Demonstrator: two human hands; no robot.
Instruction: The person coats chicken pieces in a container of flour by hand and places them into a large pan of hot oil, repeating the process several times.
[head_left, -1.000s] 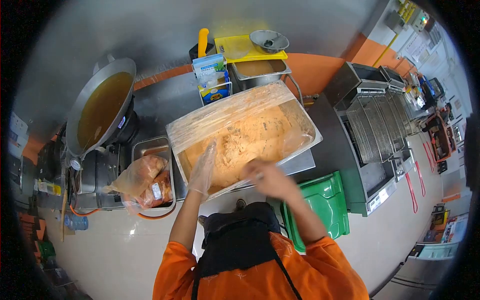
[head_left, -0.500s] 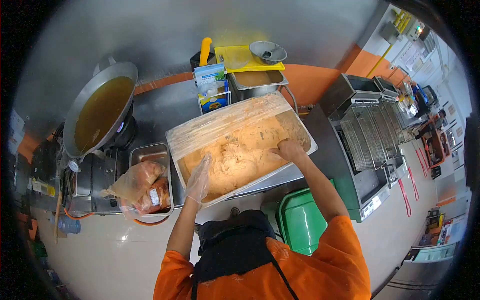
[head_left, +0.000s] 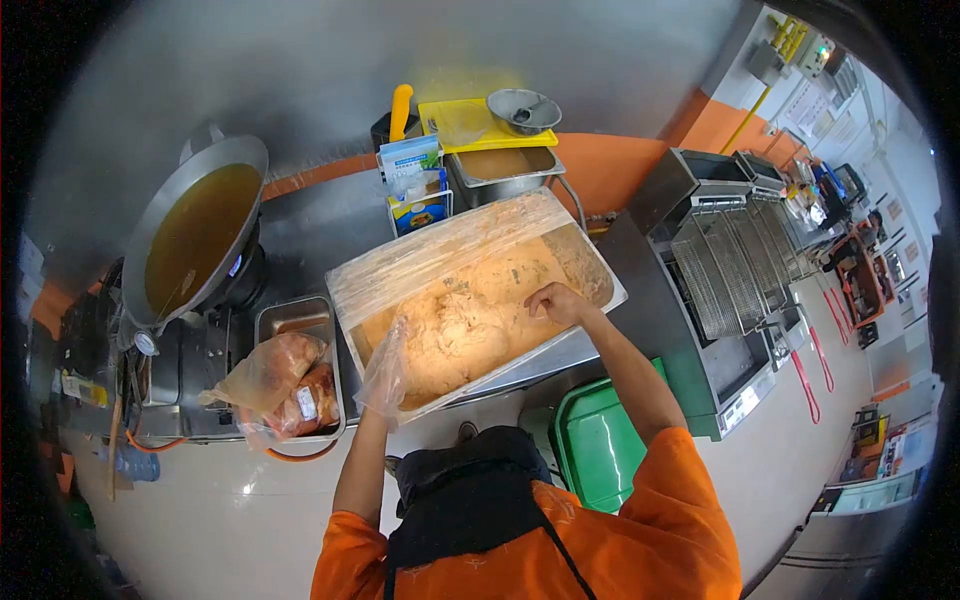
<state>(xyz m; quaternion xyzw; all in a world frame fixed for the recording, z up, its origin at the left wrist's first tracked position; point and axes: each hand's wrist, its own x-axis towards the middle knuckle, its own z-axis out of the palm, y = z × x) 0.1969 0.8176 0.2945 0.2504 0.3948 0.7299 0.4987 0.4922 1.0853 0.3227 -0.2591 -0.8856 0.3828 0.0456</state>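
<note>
A large steel tub (head_left: 610, 300) holds pale orange powder or breading (head_left: 520, 270) with a coated, lumpy mound (head_left: 465, 335) in its middle. Plastic film (head_left: 440, 245) stretches across the tub's far side. My left hand (head_left: 383, 375) wears a loose clear plastic glove and hovers at the near left rim. Its fingers look stretched out, though the wrinkled plastic blurs them. Bare, my right hand (head_left: 557, 303) is over the right part of the tub, beside the mound. Its fingers are curled together in a pinch; whether they hold anything is hidden.
Left of the tub, a tray (head_left: 342, 385) holds plastic-bagged raw meat (head_left: 290, 375). A wok of brown oil (head_left: 200, 240) sits over a lit burner. Behind stand a seasoning packet (head_left: 410, 160), a yellow board (head_left: 460, 120) and a bowl (head_left: 523, 110). Fryer baskets (head_left: 725, 270) and a green bin (head_left: 605, 440) are right.
My right hand has drawn left, toward the mound, with its fingers more bent. My left hand has shifted slightly left and nearer to me. The view has moved a little.
</note>
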